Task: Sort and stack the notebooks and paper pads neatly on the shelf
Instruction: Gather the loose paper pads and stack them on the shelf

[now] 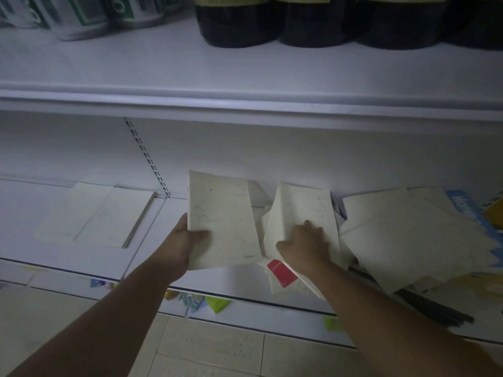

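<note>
Cream pad [223, 219] held tilted above shelf [32, 213], near middle; likely picked out for flat pair [95, 213] lying at left; left hand [187, 238] clamps its lower left corner, thumb on top, arm reaching forward; second pad [302, 205] tipped up beside loose heap [408, 235] at right; right hand [304, 243] grips its near edge, fingers curled over, probably separating it.

Dark jars [239, 23] are cut off by the top edge. Print on the paper pad [221, 221] is too faint to read; the left hand [187, 238] has its fingers hidden behind it.
</note>
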`<state>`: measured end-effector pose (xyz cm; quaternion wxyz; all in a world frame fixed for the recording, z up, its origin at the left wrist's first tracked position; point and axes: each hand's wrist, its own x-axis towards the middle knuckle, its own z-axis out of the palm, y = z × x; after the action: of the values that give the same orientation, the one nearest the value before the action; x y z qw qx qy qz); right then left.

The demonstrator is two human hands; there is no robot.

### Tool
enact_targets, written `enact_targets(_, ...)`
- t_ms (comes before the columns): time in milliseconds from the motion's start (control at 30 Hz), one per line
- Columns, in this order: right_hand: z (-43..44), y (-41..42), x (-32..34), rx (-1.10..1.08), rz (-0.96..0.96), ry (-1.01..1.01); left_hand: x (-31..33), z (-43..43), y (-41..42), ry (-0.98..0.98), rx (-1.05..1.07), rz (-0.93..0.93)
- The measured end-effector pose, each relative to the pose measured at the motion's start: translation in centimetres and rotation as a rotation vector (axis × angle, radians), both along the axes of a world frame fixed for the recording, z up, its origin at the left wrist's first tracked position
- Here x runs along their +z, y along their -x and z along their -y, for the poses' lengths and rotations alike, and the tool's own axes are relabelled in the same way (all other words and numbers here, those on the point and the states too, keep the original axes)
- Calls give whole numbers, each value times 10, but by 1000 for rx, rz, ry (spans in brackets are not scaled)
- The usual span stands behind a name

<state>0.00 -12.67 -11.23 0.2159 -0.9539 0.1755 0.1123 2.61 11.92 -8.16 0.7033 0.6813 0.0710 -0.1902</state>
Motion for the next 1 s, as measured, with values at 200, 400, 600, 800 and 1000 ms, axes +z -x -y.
enact_targets(200,-1,16,54,92,393,-20,12,22,-3,90,35,-67)
enact_targets(400,-73,39,77,398,220,34,12,70,3,39,70,-48)
enact_targets(600,-77,40,61,588,315,94,8,59,7,137,66,-118)
enact_targets(800,-26,2,20,-11,274,-472,8,24,9,110,188,21)
enact_targets(1000,-3,-4,-18,215,60,-55,6,-3,6,-13,183,16)
